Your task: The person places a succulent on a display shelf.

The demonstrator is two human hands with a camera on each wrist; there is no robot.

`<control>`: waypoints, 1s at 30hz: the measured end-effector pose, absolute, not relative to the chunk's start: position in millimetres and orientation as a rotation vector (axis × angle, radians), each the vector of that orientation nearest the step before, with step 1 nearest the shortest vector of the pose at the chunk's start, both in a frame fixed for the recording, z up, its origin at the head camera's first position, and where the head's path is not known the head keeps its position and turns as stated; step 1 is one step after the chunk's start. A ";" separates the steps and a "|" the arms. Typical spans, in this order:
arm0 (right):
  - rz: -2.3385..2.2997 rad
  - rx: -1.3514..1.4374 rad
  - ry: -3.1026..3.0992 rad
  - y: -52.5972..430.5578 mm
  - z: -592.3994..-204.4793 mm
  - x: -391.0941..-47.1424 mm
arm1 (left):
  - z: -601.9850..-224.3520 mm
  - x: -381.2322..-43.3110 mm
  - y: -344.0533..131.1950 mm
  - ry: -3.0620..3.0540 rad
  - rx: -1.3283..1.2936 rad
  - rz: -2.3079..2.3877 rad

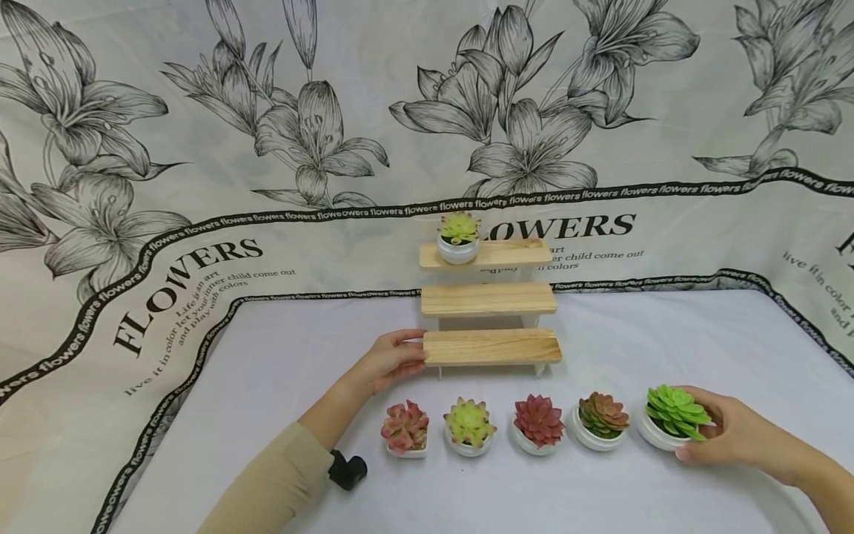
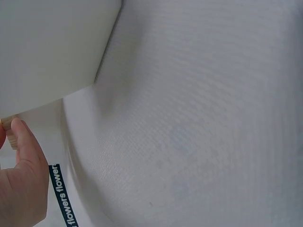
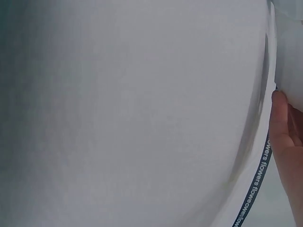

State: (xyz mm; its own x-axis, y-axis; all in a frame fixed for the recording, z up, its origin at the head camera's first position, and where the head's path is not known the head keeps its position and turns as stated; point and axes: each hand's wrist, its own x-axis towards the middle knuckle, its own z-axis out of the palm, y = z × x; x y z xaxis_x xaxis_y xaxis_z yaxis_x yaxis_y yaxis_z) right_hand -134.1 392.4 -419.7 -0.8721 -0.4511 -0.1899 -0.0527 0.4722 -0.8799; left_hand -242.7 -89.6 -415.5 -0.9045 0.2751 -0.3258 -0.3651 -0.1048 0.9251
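In the head view, my left hand (image 1: pixel 395 357) holds the left end of the lowest board of a three-tier wooden display stand (image 1: pixel 494 347). The left wrist view has the hand (image 2: pixel 26 179) at the edge, fingers at the end of the wooden board (image 2: pixel 10 127). My right hand (image 1: pixel 730 430) grips a bright green potted succulent (image 1: pixel 675 410) by its round white pot, at the right end of a row. Left of that pot sit a reddish-green succulent (image 1: pixel 603 415) and a dark red one (image 1: pixel 538 421). At the right wrist view's edge, fingers (image 3: pixel 280 113) touch a white pot (image 3: pixel 289 61).
A yellow-green succulent (image 1: pixel 459 237) stands on the top board's left part. Another yellow-green one (image 1: pixel 470 424) and a pink-red one (image 1: pixel 405 428) continue the row. A black device (image 1: pixel 348 470) is by the left wrist. Flower-printed cloth (image 1: pixel 320 148) hangs behind the white tabletop (image 1: pixel 293 334).
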 end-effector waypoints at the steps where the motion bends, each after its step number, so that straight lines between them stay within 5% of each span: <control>1: -1.362 -0.403 2.349 392.5 -418.9 -134.3 | -415.5 -242.8 -89.6 1.754 -0.098 2.059; 12: -1.294 -0.192 2.546 389.1 -396.0 -140.1 | -416.7 -242.7 -90.7 1.766 -0.097 2.057; 30: -1.447 -0.314 2.665 356.8 -336.5 -177.3 | -414.8 -240.5 -91.5 1.723 -0.063 2.070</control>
State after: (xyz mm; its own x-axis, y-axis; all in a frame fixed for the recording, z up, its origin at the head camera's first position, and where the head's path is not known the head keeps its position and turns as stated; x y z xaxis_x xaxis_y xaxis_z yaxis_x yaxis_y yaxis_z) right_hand -177.3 356.8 -336.5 -0.9745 -0.2239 0.0162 -0.1356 0.5295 -0.8374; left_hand -240.5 -91.5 -414.8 -0.9006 0.3036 -0.3109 -0.3608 -0.1238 0.9244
